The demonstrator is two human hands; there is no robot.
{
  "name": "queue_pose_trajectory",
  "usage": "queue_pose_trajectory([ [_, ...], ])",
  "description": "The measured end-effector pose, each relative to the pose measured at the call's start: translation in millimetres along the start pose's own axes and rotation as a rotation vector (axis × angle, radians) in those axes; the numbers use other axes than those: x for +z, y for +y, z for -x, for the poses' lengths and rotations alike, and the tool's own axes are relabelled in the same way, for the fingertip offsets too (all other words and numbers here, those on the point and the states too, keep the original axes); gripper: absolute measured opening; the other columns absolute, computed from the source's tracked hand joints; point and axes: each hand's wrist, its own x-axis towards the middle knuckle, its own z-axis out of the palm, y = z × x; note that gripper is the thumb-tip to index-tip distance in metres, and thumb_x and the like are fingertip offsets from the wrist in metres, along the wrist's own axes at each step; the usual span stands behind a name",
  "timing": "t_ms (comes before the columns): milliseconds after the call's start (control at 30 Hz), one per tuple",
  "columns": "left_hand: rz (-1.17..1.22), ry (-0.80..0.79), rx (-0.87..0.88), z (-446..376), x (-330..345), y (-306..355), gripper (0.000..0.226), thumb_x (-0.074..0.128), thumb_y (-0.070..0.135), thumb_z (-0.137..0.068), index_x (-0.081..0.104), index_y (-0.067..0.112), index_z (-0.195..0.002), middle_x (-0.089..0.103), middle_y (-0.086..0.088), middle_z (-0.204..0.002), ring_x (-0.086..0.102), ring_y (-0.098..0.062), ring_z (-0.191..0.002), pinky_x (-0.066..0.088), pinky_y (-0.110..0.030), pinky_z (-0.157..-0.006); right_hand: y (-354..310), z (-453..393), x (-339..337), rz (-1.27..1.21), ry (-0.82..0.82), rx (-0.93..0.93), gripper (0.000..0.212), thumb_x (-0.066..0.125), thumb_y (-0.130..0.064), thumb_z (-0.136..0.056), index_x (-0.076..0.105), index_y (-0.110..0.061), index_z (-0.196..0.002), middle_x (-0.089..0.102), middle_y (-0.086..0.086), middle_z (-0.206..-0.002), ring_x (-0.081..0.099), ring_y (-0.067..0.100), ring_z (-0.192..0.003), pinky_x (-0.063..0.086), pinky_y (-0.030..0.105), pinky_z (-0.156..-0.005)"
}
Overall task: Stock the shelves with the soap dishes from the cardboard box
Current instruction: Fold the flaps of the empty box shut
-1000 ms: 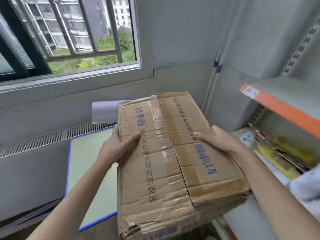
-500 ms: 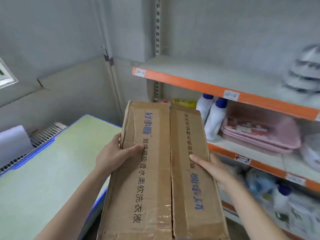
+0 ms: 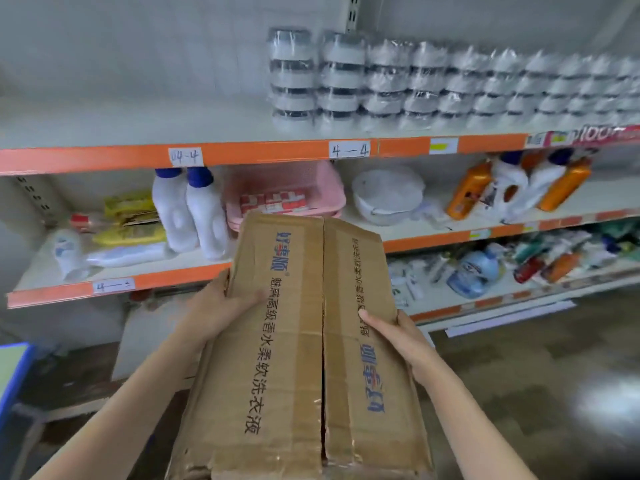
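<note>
Gripping the cardboard box [image 3: 311, 341] from both sides, the left hand [image 3: 221, 306] curls its thumb over the top left flap and the right hand [image 3: 398, 336] lays its thumb on the top right flap, with the other fingers hidden round the edges. The box sits near, low in the middle, in front of the shelves [image 3: 242, 152]; its two top flaps are shut, meeting along a centre seam, so its contents cannot be seen. On the upper shelf, far right, stand rows of wrapped round soap dishes [image 3: 381, 84], stacked several high. On the middle shelf, a stack of pink trays [image 3: 284, 195] holds small red and white packets, just right of two white bottles [image 3: 192, 216] with blue caps. A white bowl [image 3: 388, 194] sits further right, then orange bottles [image 3: 467, 192]. A blue-edged bench [image 3: 14, 368] shows at the near left.
</note>
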Motion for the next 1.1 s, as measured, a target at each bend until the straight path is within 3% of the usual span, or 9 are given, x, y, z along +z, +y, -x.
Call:
queue_pose_trajectory([
  [133,0.02,-0.14,0.062,-50,31,40,0.085,0.069,0.072,-0.039,0.05,0.038,-0.114,0.065,0.008,-0.113,0.064,-0.017,-0.102,0.048,-0.04,-0.097,-5,-16,-38,-0.052,0.121,0.015,0.099,0.082,-0.071,-0.043,0.051,-0.026,-0.126,0.068,-0.004,-0.114,0.066,0.017,-0.101,0.052,0.041,-0.095],
  [200,-0.003,-0.213,0.109,-72,54,68,0.084,0.072,0.071,-0.046,0.05,0.039,-0.12,0.064,0.011,-0.112,0.063,-0.016,-0.101,0.048,-0.036,-0.093,-4,-21,-63,-0.116,0.197,0.038,0.1,0.083,-0.069,-0.042,0.05,-0.026,-0.126,0.068,-0.005,-0.114,0.067,0.017,-0.102,0.051,0.041,-0.096],
  [300,-0.027,-0.332,0.19,-102,101,108,0.058,0.077,0.058,-0.066,0.05,0.039,-0.114,0.061,0.015,-0.11,0.06,-0.013,-0.1,0.044,-0.03,-0.087,7,-20,-102,-0.196,0.328,0.079,0.098,0.084,-0.07,-0.039,0.051,-0.027,-0.121,0.07,-0.003,-0.113,0.068,0.019,-0.1,0.052,0.042,-0.094],
  [433,-0.071,-0.49,0.254,-131,175,156,0.07,0.076,0.067,-0.05,0.059,0.04,-0.112,0.068,0.017,-0.107,0.065,-0.009,-0.098,0.049,-0.034,-0.093,24,-16,-156,-0.263,0.507,0.135,0.096,0.081,-0.075,-0.035,0.051,-0.031,-0.116,0.07,-0.003,-0.111,0.068,0.02,-0.101,0.052,0.043,-0.093],
  [633,-0.136,-0.673,0.37,-141,304,231,0.031,0.076,0.032,-0.079,0.054,0.037,-0.1,0.06,0.024,-0.089,0.058,0.006,-0.081,0.04,-0.004,-0.058,56,-20,-255,-0.276,0.716,0.21,0.093,0.075,-0.077,-0.043,0.051,-0.026,-0.117,0.067,-0.003,-0.112,0.065,0.018,-0.102,0.051,0.042,-0.094],
  [833,-0.131,-0.845,0.44,-150,444,320,0.06,0.084,0.032,-0.069,0.058,0.025,-0.123,0.071,0.007,-0.111,0.068,-0.009,-0.099,0.052,-0.034,-0.093,77,-43,-388,-0.343,0.848,0.21,0.076,0.076,-0.067,-0.058,0.051,-0.026,-0.117,0.065,-0.005,-0.112,0.063,0.016,-0.101,0.05,0.039,-0.094],
  [900,-0.169,-0.896,0.467,-151,487,353,0.062,0.084,0.032,-0.068,0.058,0.024,-0.124,0.071,0.006,-0.111,0.068,-0.011,-0.101,0.052,-0.038,-0.095,81,-43,-426,-0.368,0.886,0.217,0.084,0.076,-0.072,-0.052,0.05,-0.027,-0.118,0.066,-0.006,-0.111,0.064,0.015,-0.101,0.051,0.039,-0.093],
  [1000,-0.208,-0.925,0.534,-157,556,400,0.065,0.085,0.05,-0.061,0.055,0.039,-0.117,0.068,0.015,-0.112,0.064,-0.006,-0.103,0.05,-0.026,-0.09,89,-46,-486,-0.433,0.957,0.241,0.099,0.075,-0.08,-0.035,0.051,-0.028,-0.116,0.068,-0.007,-0.11,0.066,0.016,-0.099,0.052,0.04,-0.093],
  [1100,-0.26,-0.945,0.567,-165,630,440,0.078,0.081,0.073,-0.043,0.057,0.049,-0.113,0.068,0.017,-0.113,0.064,-0.01,-0.106,0.049,-0.039,-0.097,99,-54,-547,-0.465,1.015,0.264,0.094,0.075,-0.079,-0.036,0.051,-0.029,-0.111,0.068,-0.006,-0.108,0.066,0.017,-0.099,0.052,0.041,-0.092],
])
